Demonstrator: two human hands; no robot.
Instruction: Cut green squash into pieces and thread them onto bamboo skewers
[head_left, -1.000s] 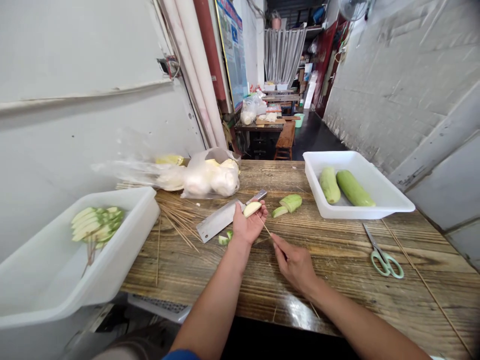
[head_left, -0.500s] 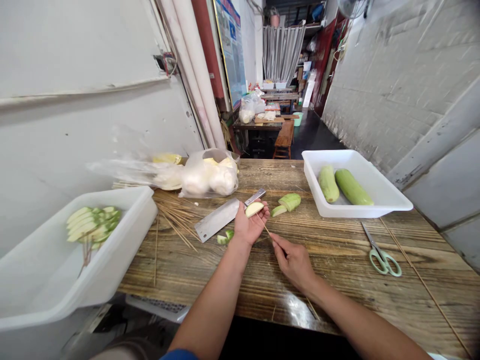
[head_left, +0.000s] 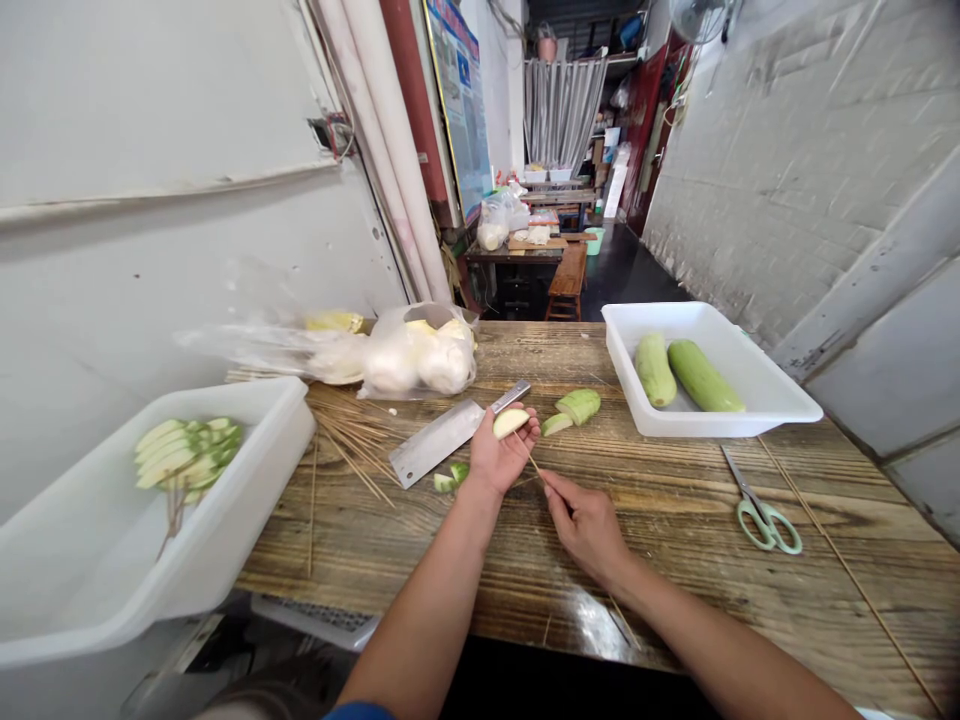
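My left hand is closed, palm up, around a pale half-round squash slice. In a pinch, my right hand grips a thin wooden skewer whose far end points at the slice; whether the tip has entered it I cannot tell. Behind my left hand lies a cleaver, its handle pointing away from me. Small green squash ends sit beside its blade. Just right of the hand rest more squash slices, partly stacked.
Loose skewers spread across the left of the table. A white tub there holds skewered slices. Bagged white items lie at the back. On the right are a white tray with two whole squashes and green-handled scissors.
Both hands stay almost in place. The slice sits very slightly further right in my left palm, and the view has shifted a little.
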